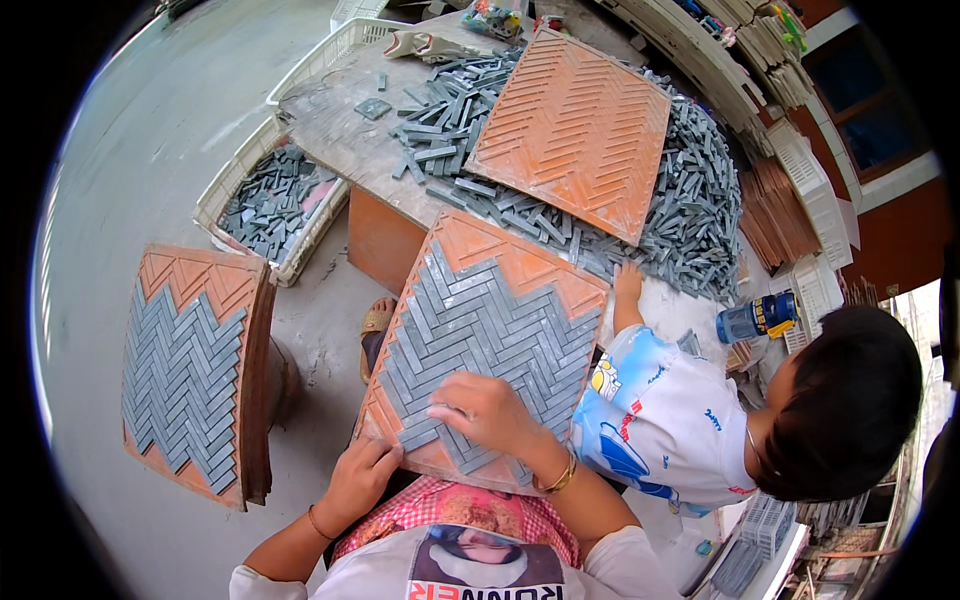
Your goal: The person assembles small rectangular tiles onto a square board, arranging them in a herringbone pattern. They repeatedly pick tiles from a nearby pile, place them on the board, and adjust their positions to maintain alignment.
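An orange grooved tray [560, 285] lies tilted in front of me, mostly filled with grey strip tiles [490, 340] in a herringbone pattern. Orange grooves show bare along its far end and near left corner. At that near left corner, my left hand [362, 478] has its fingers closed on the tray's edge. My right hand [485, 412] is over the near part of the tiles, fingers bent and pointing left. A gap shows between its fingertips, and no loose tile is visible in it.
A second grooved tray [575, 130] rests on a heap of loose tiles [690, 200]. A child [670, 410] leans in at the right, one hand near the tray. At left stand a tile-filled tray stack [190, 370] and a white crate [235, 175]. A blue bottle [755, 317] lies beyond the child.
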Demonstrator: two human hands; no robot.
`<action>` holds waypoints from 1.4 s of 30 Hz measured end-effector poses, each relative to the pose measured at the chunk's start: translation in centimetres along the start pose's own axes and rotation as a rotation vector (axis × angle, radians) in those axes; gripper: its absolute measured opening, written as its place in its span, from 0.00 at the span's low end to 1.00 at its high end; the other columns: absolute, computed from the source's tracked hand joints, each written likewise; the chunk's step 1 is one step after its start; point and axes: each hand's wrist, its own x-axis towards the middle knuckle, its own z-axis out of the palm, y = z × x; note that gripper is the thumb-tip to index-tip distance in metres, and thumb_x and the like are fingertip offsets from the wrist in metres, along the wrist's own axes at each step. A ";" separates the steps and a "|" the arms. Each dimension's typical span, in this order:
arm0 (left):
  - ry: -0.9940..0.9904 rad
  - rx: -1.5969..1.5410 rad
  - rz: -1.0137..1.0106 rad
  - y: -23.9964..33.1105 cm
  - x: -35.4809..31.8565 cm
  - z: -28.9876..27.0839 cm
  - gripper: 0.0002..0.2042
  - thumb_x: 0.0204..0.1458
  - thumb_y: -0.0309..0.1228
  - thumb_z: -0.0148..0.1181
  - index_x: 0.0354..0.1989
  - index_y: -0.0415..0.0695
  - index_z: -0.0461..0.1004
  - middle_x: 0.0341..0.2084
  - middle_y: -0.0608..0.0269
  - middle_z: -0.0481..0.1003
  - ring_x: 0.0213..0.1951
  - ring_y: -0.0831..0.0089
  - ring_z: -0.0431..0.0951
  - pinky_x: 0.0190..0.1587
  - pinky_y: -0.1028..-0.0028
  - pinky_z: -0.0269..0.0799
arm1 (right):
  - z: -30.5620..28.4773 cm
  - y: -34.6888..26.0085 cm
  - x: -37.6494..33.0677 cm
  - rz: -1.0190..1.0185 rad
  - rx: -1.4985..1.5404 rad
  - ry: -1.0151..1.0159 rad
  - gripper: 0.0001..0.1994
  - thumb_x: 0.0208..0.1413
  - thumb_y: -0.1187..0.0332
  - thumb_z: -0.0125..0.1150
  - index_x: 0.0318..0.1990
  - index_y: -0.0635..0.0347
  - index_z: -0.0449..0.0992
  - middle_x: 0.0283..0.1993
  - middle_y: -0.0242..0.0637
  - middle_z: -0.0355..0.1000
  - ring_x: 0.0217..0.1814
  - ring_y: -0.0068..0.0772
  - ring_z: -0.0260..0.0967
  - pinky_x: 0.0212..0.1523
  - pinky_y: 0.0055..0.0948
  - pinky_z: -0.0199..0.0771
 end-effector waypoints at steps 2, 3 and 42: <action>-0.006 0.000 -0.018 0.1 0.3 0.2 0.08 0.39 0.21 0.56 0.31 0.39 0.72 0.25 0.60 0.69 0.28 0.63 0.70 0.29 0.69 0.67 | -2.3 1.0 2.7 0.144 -0.018 0.171 0.06 0.46 0.70 0.61 0.26 0.62 0.73 0.26 0.35 0.70 0.25 0.32 0.68 0.25 0.27 0.66; -0.006 -0.003 -0.024 0.2 0.5 0.2 0.07 0.40 0.21 0.56 0.30 0.39 0.72 0.25 0.60 0.69 0.28 0.63 0.70 0.29 0.68 0.67 | -3.4 2.1 3.8 0.201 -0.070 0.253 0.05 0.46 0.71 0.60 0.27 0.63 0.73 0.25 0.36 0.70 0.24 0.31 0.68 0.25 0.27 0.66; 0.211 -1.277 -0.659 0.6 7.1 -1.0 0.06 0.49 0.23 0.57 0.34 0.38 0.69 0.26 0.64 0.73 0.25 0.81 0.72 0.28 0.81 0.70 | 0.3 -0.6 2.8 0.739 1.227 -0.076 0.14 0.54 0.72 0.51 0.48 0.66 0.68 0.35 0.30 0.69 0.33 0.15 0.64 0.34 0.15 0.65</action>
